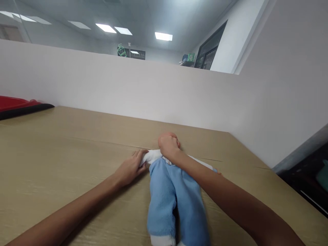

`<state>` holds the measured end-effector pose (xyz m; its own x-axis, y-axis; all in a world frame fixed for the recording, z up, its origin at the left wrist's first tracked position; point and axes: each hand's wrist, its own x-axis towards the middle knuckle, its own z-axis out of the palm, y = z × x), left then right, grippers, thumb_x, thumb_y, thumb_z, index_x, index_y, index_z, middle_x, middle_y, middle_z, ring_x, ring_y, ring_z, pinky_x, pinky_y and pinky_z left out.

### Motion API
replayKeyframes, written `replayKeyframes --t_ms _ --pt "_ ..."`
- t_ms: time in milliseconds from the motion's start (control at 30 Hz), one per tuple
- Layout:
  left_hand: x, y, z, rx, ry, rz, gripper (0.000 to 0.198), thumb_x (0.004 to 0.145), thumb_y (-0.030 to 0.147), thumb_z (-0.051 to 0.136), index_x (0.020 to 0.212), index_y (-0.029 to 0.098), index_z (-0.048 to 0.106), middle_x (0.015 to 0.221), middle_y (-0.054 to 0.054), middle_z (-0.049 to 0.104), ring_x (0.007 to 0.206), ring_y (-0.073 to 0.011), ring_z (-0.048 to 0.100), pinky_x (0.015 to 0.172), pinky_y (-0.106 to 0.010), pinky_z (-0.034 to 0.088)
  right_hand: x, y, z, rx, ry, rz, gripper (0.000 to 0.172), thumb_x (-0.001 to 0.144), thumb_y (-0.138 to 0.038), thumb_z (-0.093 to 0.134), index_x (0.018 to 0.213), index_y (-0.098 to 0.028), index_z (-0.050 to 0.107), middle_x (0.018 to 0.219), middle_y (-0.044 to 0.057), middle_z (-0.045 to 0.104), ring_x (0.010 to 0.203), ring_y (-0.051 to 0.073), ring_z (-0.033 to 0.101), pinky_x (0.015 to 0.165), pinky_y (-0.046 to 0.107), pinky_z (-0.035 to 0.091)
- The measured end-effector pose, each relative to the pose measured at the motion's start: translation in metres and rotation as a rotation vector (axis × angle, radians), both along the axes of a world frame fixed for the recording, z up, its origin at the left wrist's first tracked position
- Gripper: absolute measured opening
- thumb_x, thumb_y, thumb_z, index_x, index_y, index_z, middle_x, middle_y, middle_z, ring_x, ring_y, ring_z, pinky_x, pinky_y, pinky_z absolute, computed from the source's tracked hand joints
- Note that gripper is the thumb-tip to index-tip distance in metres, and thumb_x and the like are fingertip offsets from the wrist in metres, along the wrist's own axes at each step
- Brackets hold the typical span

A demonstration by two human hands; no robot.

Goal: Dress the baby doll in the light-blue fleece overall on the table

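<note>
A baby doll lies on the table with its head (163, 137) toward the wall. Light blue fleecy trousers (162, 198) with white cuffs cover its legs, which point toward me. My left hand (132, 168) is closed around the end of the doll's white sleeve (154, 155), on the left side. Over the doll's neck and upper chest, my right hand (169, 147) is curled into a fist against the head. Its fingertips are hidden, so what they pinch does not show. My right forearm crosses the doll's body, and the other white sleeve (201, 162) sticks out beyond it.
The wooden table (77, 160) runs up to a low white wall (143, 92) with glass above it. A red tray-like object with a black edge (28, 108) stands at the far left. Dark items (304, 177) are beyond the table's right edge.
</note>
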<state>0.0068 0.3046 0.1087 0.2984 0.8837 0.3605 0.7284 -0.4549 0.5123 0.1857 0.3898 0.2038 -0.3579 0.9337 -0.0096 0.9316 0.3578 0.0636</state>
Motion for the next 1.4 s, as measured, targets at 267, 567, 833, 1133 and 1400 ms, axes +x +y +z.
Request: replayKeyframes --t_ms 267,567,833,1133,1400 --pt "-0.012 0.011 -0.001 -0.052 0.041 0.026 0.034 0.103 0.04 0.052 0.131 0.022 0.058 0.125 -0.014 0.073 0.113 -0.0334 0.068 0.095 -0.044 0.051 0.05 -0.001 0.003 -0.058 0.209 0.012 0.032 0.099 -0.04 0.062 0.106 -0.013 0.078 0.116 0.021 0.079 0.113 0.034 0.074 0.094 0.04 0.055" --pt "-0.02 0.016 -0.007 -0.019 0.15 0.049 0.048 0.104 0.051 0.048 0.139 0.023 0.064 0.125 -0.016 0.066 0.115 -0.0367 0.063 0.103 -0.053 0.049 0.159 -0.034 -0.012 -0.556 0.661 0.266 0.04 0.102 -0.057 0.056 0.11 -0.021 0.071 0.087 0.003 0.073 0.08 0.02 0.066 0.072 0.03 0.051" --pt "0.04 0.004 0.048 0.191 -0.019 -0.122 0.031 0.108 0.043 0.051 0.129 0.024 0.062 0.137 -0.009 0.063 0.131 -0.0287 0.052 0.114 -0.046 0.043 0.247 -0.062 -0.078 0.164 0.692 0.118 0.028 0.098 -0.047 0.061 0.111 -0.023 0.07 0.1 0.008 0.07 0.096 0.028 0.064 0.09 0.044 0.052" --pt "0.15 0.024 0.082 0.016 0.465 -0.334 0.025 0.098 0.043 0.071 0.106 0.019 0.075 0.113 -0.011 0.075 0.116 -0.0339 0.063 0.1 -0.048 0.049 0.285 -0.053 -0.104 -0.03 0.791 0.18 0.066 0.086 -0.043 0.079 0.146 -0.026 0.055 0.144 0.014 0.064 0.132 0.035 0.062 0.112 0.054 0.051" --pt "0.153 0.023 0.066 0.097 0.295 -0.298 0.015 0.105 0.033 0.059 0.108 0.022 0.069 0.101 -0.005 0.076 0.099 -0.027 0.068 0.087 -0.04 0.049 0.26 -0.057 -0.09 0.102 1.262 0.089 0.059 0.076 -0.036 0.09 0.127 -0.026 0.06 0.125 0.009 0.072 0.114 0.027 0.07 0.098 0.04 0.058"
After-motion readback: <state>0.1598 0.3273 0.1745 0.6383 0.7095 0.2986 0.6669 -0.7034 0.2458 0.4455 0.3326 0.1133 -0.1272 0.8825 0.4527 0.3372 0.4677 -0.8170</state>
